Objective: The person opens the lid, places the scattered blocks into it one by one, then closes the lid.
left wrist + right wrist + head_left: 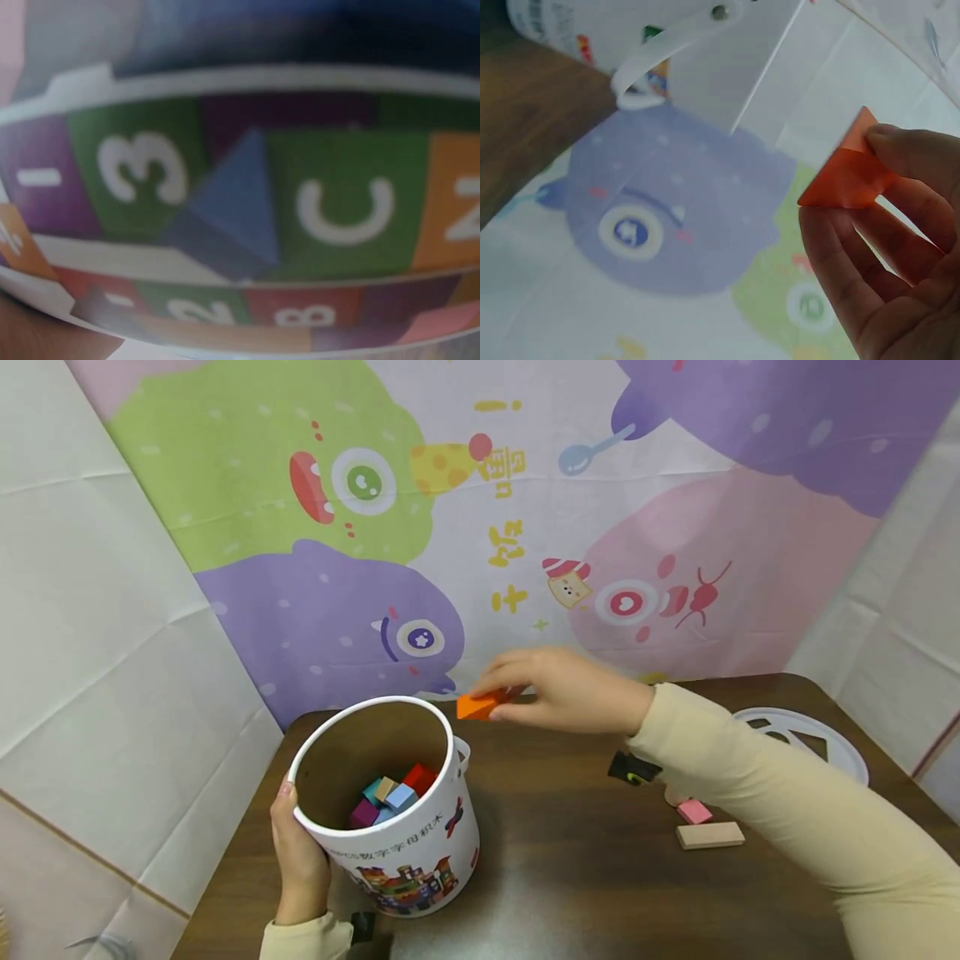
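Note:
Between the thumb and fingers of my right hand (558, 689) an orange triangular block (477, 705) is pinched. It is in the air just right of the bucket's rim in the head view; its triangular face shows in the right wrist view, with the hand (907, 247) at the right. My left hand (296, 852) grips the white bucket (461, 822) at its left side, thumb at the rim, other fingers hidden behind the wall. Inside the bucket lie several coloured blocks, among them a red block (420, 778) and a light blue block (402, 797). Printed letter blocks fill the left wrist view.
On the brown table (555, 860) at the right lie a natural wood plank (710, 835) and a pink block (694, 812). A white plate-like board with cut-out shapes (843, 752) is partly behind the right sleeve. A cartoon cloth (480, 527) hangs behind the table.

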The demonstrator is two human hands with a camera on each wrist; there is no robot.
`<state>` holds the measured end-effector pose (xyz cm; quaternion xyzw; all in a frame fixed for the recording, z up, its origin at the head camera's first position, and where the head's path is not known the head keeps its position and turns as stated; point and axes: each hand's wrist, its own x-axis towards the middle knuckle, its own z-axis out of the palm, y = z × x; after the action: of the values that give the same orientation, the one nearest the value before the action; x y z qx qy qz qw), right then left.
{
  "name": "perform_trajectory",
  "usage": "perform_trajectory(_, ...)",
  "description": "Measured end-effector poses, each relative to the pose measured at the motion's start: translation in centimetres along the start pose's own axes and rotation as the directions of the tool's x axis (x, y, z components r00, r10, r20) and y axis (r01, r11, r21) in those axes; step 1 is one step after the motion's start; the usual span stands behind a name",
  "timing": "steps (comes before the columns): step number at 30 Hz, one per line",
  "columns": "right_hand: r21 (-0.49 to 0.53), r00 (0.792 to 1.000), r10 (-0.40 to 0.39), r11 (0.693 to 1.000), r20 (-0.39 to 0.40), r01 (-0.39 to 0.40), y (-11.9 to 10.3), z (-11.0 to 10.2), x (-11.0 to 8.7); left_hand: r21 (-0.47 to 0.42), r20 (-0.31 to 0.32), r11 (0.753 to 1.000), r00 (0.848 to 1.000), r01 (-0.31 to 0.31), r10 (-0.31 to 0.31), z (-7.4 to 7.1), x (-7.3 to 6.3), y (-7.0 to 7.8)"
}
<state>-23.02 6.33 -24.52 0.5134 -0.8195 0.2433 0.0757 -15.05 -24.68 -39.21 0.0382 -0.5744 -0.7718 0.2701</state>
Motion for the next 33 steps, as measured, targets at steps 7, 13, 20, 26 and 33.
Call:
perform_trajectory(7,-0.052,0.991,-0.062,0.996,0.117,0.069,-2.1,3.2,5.5,-0.015,0.016,1.000,1.000,-0.014,0.015,0.0,0.0,-0.1)
perform_trajectory(13,-0.136,0.964,-0.022,0.989,0.264,0.060,-3.2,6.8,8.0,0.003,0.009,1.000,1.000,-0.006,0.006,0.0,0.0,-0.1)
perform_trajectory(20,-0.207,0.936,-0.013,0.974,0.353,0.091,-3.8,9.8,9.7,0.003,-0.001,1.000,1.000,0.007,-0.007,0.1,0.0,-0.2)
perform_trajectory(26,-0.204,0.928,0.010,0.976,0.372,0.071,-3.8,10.3,9.9,-0.007,0.005,1.000,1.000,0.002,-0.002,0.1,0.0,-0.2)
perform_trajectory(33,-0.148,0.929,0.005,0.988,0.371,0.054,-3.7,8.9,9.0,-0.012,0.009,1.000,1.000,0.009,-0.009,0.0,0.0,0.0)
